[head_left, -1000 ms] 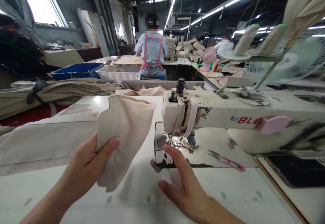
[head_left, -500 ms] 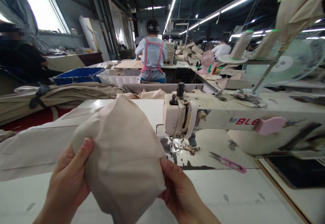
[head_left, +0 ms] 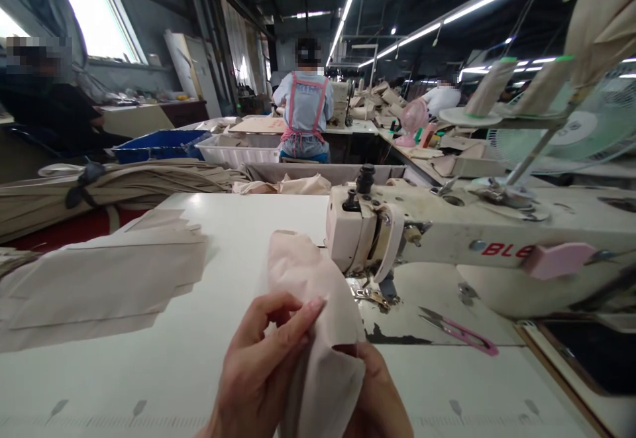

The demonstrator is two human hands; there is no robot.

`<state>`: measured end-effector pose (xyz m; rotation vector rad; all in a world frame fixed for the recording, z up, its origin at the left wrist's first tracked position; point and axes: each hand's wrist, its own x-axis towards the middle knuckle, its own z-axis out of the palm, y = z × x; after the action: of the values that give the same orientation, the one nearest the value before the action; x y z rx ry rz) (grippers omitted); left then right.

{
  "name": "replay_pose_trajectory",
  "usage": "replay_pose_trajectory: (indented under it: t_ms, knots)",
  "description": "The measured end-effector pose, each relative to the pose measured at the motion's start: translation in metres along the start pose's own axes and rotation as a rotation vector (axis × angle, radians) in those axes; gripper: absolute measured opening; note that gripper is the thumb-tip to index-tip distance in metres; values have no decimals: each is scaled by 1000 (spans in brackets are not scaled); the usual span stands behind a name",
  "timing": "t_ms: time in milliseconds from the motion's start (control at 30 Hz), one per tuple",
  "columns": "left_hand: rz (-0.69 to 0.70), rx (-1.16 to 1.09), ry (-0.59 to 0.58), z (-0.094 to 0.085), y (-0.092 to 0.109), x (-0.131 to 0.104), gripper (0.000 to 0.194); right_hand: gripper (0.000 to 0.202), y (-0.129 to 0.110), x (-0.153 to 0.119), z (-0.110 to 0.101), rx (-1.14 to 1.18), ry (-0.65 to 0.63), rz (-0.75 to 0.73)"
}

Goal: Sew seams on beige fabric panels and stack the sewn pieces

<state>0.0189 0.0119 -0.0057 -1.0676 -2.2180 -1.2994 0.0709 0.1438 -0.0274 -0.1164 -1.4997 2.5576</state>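
Note:
A beige fabric piece (head_left: 328,332) is bunched and folded between my hands, in front of the sewing machine (head_left: 358,229). My left hand (head_left: 268,352) pinches it from the left, thumb and fingers closed on the cloth. On the other side my right hand (head_left: 380,385) grips the fabric's right edge; most of its fingers are hidden behind the cloth. The upper end of the fabric stands up beside the machine head, and its lower end runs out of view. The metal presser area (head_left: 370,295) lies just right of the fabric.
Stacked beige fabric panels (head_left: 99,279) lie on the left of the white table (head_left: 193,372). Pink-handled thread snips (head_left: 460,332) rest right of the needle area. A dark tablet-like device (head_left: 591,352) sits at the right. Another person (head_left: 305,107) sits ahead, back turned.
The fabric was spread wide between my hands and is now gathered narrower and shifted right. My left hand has moved right, close to my right hand. The view has turned slightly left.

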Motion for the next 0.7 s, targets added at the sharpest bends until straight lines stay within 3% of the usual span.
replay_pose_trajectory:
  t_ms: [133,267,467,700]
  knots:
    - [-25,-99,168,3,4,-1,37,11,7,-2,9,-234,103,-283]
    - [20,-147,199,-1,8,-3,30,21,4,3,6,-421,74,-583]
    - [181,109,97,-14,10,6,17,25,-8,8,-4,-686,-83,-707]
    - [166,160,216,-4,12,-5,11,20,-6,4,3,-744,60,-727]
